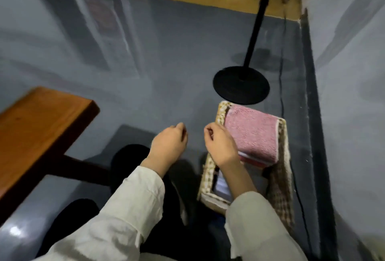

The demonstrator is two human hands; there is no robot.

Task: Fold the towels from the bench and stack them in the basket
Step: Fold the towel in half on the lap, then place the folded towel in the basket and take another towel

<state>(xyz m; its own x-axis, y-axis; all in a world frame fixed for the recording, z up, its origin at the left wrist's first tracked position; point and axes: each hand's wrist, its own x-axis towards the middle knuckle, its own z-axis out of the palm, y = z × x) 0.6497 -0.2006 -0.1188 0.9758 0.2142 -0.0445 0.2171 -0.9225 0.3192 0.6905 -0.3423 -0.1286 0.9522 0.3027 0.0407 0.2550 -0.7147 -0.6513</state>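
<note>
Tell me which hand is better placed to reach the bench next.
Left. The left hand hangs empty nearer the bench; the right hand is over the basket rim, beside the pink towel.

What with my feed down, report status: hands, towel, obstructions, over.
Both hands empty: left hand beside basket, right hand over its rim. Pink towel folded atop the stack inside. Fan stand beyond, not blocking.

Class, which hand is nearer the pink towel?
Right. The right hand sits at the left edge of the pink towel, over the basket rim; the left hand is farther left, over the grey floor.
</note>
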